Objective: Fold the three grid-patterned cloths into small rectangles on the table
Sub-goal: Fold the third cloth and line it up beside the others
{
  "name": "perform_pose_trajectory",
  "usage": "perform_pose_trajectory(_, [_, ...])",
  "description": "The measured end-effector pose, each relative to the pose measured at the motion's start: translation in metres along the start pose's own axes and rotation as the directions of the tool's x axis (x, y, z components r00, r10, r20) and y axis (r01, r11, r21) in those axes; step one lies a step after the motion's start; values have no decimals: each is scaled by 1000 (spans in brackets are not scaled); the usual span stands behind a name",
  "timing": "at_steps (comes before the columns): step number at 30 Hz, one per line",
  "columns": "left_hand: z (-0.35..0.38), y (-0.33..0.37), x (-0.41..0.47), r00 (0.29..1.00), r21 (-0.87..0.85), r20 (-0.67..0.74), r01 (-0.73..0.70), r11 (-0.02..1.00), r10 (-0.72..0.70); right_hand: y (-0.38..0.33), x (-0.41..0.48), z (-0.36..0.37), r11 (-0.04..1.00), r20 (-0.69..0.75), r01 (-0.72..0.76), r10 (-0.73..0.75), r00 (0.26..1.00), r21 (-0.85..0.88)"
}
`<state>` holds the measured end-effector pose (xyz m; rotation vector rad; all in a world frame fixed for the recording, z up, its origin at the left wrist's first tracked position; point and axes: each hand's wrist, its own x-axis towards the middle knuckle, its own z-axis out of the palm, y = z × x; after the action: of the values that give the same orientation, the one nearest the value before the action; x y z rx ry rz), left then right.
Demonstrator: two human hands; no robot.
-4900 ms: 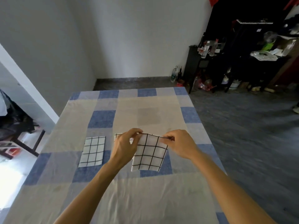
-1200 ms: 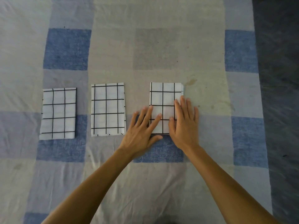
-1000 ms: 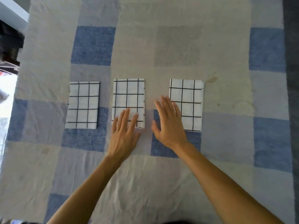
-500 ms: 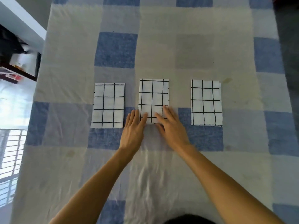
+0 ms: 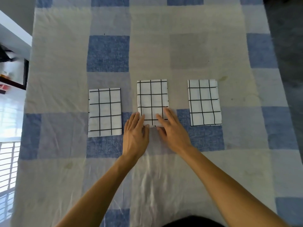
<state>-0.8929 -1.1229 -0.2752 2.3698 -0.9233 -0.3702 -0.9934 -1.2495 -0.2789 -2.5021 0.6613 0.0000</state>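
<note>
One head-worn view, looking steeply down over a table.

The camera sits above the near edge of the table (image 5: 164, 46) and faces forward and down, close enough that both forearms run in from the bottom edge and the checked cover fills most of the picture (wide lens, so its sides bow); floor (image 5: 288, 46) shows at the right, a bright railing (image 5: 8, 161) at the left.

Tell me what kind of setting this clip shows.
Probably a home room: a table under a blue-and-beige checked tablecloth, three folded grid cloths on it, and a barred window or railing at the left edge.
</note>
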Motion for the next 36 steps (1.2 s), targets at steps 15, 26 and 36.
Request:
perform_pose_trajectory(15, [1,7,-3,988,328,78,-151,933,133,31,12,-11,938,-215,268,-315,925,-222])
perform_pose_trajectory(26, [3,-9,7,931,313,125,-365,877,344,23,4,-6,940,-263,254,-310,913,-227])
perform_pose_trajectory(36, [-2,-4,-2,973,262,106,-228,938,207,14,8,-14,992,-133,101,-111,985,-79])
